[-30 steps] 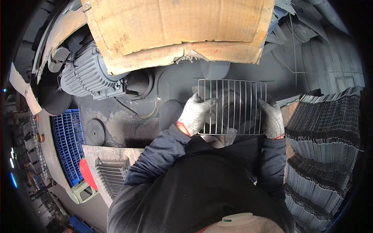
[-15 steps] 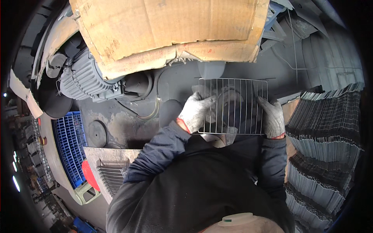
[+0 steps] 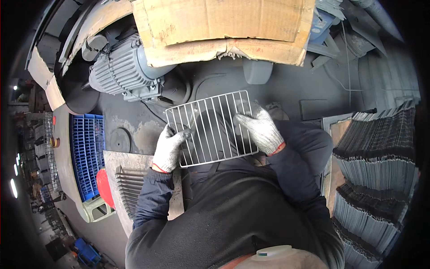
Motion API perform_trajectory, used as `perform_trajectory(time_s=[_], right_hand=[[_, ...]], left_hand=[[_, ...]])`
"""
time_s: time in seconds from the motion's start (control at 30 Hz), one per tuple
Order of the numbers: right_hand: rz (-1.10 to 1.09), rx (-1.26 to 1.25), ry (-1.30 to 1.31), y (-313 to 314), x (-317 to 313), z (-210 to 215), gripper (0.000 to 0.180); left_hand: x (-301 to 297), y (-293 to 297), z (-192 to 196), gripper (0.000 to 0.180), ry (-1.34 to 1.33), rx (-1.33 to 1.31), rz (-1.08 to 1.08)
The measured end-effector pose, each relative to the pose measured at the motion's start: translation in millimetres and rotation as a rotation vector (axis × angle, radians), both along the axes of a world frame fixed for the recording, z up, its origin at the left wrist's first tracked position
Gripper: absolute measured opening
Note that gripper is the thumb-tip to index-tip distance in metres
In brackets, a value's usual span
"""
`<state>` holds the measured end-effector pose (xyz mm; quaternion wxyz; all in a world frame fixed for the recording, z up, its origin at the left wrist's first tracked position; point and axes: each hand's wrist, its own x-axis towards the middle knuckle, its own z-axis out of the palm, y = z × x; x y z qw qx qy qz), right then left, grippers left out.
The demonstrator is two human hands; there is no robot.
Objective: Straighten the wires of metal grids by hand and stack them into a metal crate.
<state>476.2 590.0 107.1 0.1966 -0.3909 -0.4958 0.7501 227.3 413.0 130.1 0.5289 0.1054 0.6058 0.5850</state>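
A rectangular wire rack [image 3: 210, 127] with thin parallel bars is held up in front of my body, tilted so its right end is higher. My left hand [image 3: 169, 147], in a whitish knit glove with a red cuff edge, is closed on its left end, thumb over the wires. Gripping the right end is my right hand [image 3: 262, 130], gloved the same way, its thumb on the near face and its fingers partly hidden behind the bars. Left of my left forearm, a small stack of wire racks [image 3: 127, 188] lies on a flat board [image 3: 168, 197].
Tall stacks of wire racks [image 3: 376, 139] stand at the right. A grey ribbed motor [image 3: 121, 69] sits at the far left, beside a large cardboard sheet [image 3: 224, 22]. Further left are a blue plastic crate [image 3: 88, 152], a red round object [image 3: 105, 188] and a pale green stool [image 3: 96, 210].
Both hands have carried the wire rack to the left and toward the small stack. The rack has gone from level to tilted. My view has shifted too.
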Motion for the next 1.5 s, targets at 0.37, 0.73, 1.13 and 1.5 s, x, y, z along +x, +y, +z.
perform_trajectory(time_s=[0.37,0.73,1.13,1.5], right_hand=[[-0.241,0.125,0.029,-13,63,13,0.019],[-0.577,0.197,0.015,51,128,-22,0.023],[-0.382,0.053,0.096,41,8,-81,0.01],[-0.378,0.183,0.209,-6,45,-7,0.022]], left_hand=[[57,27,-17,0.015,0.269,0.167,-0.135],[126,140,-34,0.028,0.37,0.119,-0.248],[16,87,-79,0.019,0.342,0.104,-0.067],[37,43,-14,0.022,0.422,0.307,-0.075]])
